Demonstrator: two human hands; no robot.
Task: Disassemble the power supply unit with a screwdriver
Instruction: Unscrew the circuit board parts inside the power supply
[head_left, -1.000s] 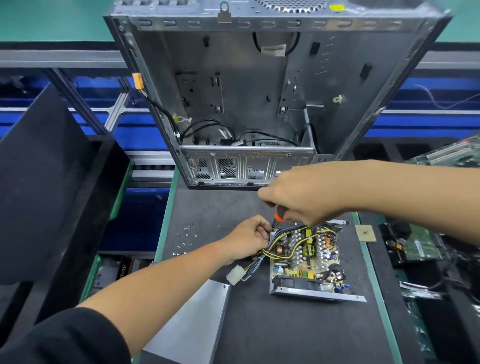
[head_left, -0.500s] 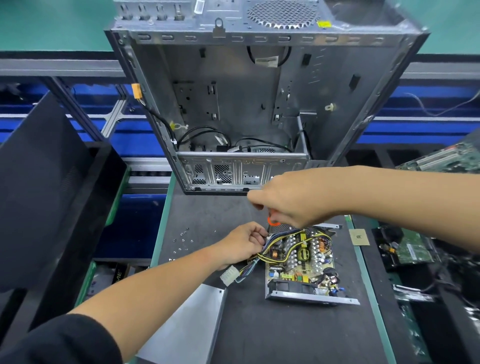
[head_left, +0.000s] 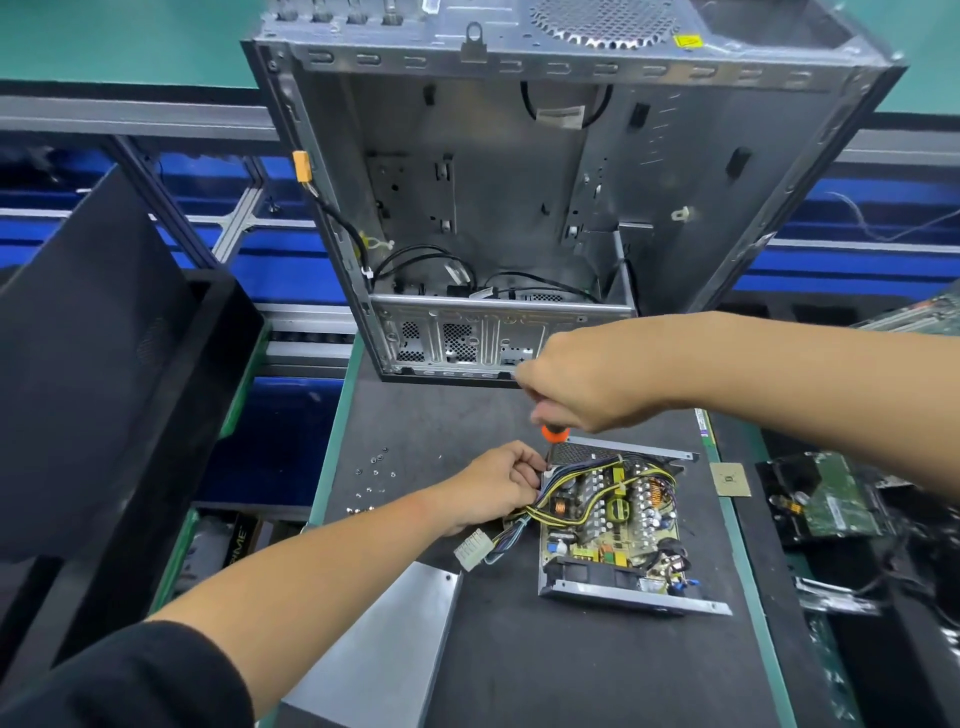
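The open grey metal power supply unit (head_left: 615, 525), its lid off and its green circuit board bare, lies on the dark bench (head_left: 545, 665) near the middle, just in front of the empty grey steel computer case (head_left: 519, 182) standing at the far side. The right hand (head_left: 587, 387) has its fingers curled round the orange-and-black-handled screwdriver (head_left: 555, 434), held upright over the unit's far left corner. The left hand (head_left: 501, 486) pinches the yellow and black wire bundle (head_left: 540, 501) there, drawing it aside.

The step in hand seems to be undoing a screw at that corner; the tip itself is hidden, so whether it is seated I cannot tell. The next move likely calls for steady downward pressure while turning, with the wires kept clear.

The unit's shell holds the board, coils and capacitors; the case holds only loose black cables. Small silver screws (head_left: 375, 475) lie loose on the bench to the left, and a flat grey metal cover (head_left: 384, 654) lies nearer.
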